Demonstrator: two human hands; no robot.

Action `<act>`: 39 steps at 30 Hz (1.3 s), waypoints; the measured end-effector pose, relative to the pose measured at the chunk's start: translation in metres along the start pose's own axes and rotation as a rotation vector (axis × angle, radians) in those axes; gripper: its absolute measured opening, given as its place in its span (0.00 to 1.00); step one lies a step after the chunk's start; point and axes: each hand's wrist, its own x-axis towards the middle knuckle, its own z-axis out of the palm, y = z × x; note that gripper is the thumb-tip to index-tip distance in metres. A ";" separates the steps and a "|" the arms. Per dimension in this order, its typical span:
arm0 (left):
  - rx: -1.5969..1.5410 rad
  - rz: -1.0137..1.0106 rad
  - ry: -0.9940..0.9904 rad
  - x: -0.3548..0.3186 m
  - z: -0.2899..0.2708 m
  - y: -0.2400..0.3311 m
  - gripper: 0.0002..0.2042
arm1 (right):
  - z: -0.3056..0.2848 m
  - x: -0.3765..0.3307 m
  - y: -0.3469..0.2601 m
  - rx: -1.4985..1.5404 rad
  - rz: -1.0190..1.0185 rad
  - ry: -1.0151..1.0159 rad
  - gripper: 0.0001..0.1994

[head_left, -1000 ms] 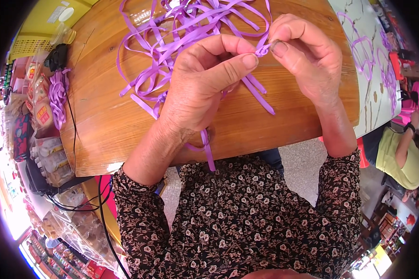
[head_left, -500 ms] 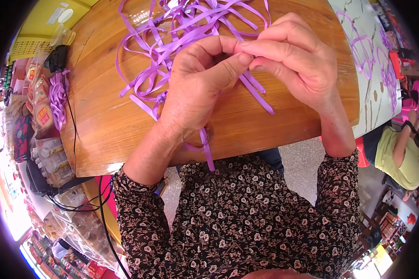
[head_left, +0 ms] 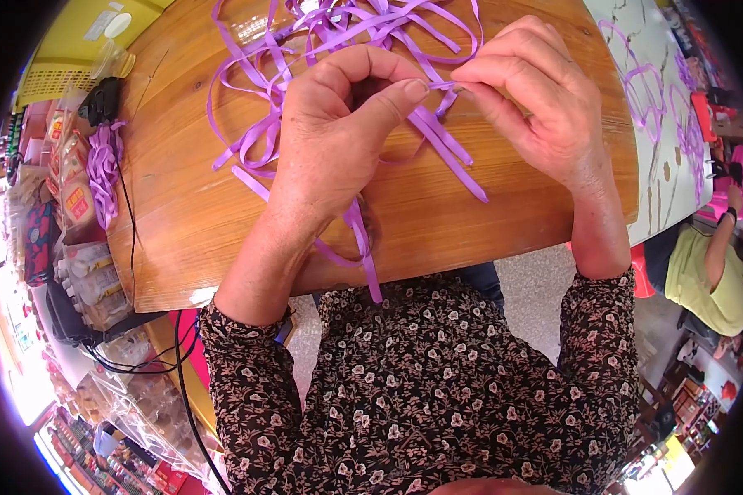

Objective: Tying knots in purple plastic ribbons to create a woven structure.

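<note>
A short stretch of purple ribbon (head_left: pixel 442 86) spans the gap between my two hands, above the far half of the wooden table. My left hand (head_left: pixel 343 124) pinches one end of it between thumb and forefinger. The other end sits in the fingertips of my right hand (head_left: pixel 545 99), closed in a pinch. A small knot or fold seems to show on the ribbon, too small to make out. Beyond my hands lies a loose heap of purple ribbons (head_left: pixel 260 70). Two ribbon tails point toward me below the held piece, and another ribbon (head_left: pixel 363 247) hangs over the near table edge.
The wooden table (head_left: pixel 487 219) carries a bundle of purple ribbon (head_left: pixel 103 169) at its left edge, beside packaged goods and a black cable. A yellow basket (head_left: pixel 49 82) stands far left. More ribbon lies on a white marbled table (head_left: pixel 644 157) to the right, where another person (head_left: pixel 710 276) sits.
My hands have drawn apart, the left to the left and the right slightly to the right. The ribbon between their fingertips now shows.
</note>
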 end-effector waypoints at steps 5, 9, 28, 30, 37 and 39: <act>0.053 -0.041 -0.006 0.001 -0.006 0.000 0.04 | -0.009 0.001 0.004 0.070 0.158 -0.057 0.13; -0.004 -0.046 0.004 0.000 -0.005 -0.002 0.03 | -0.023 0.014 -0.008 0.198 0.321 -0.033 0.14; 0.092 0.010 0.002 -0.001 0.002 -0.002 0.02 | 0.002 -0.011 0.008 0.151 0.013 -0.002 0.09; 0.132 0.055 0.020 -0.001 0.000 -0.005 0.02 | 0.003 -0.012 0.009 0.182 0.030 0.004 0.09; 0.261 0.202 0.091 0.004 -0.003 -0.014 0.03 | 0.003 -0.008 0.009 0.241 0.081 -0.011 0.11; 0.254 0.202 0.110 0.005 -0.003 -0.015 0.03 | -0.006 -0.002 0.004 0.223 0.107 -0.033 0.11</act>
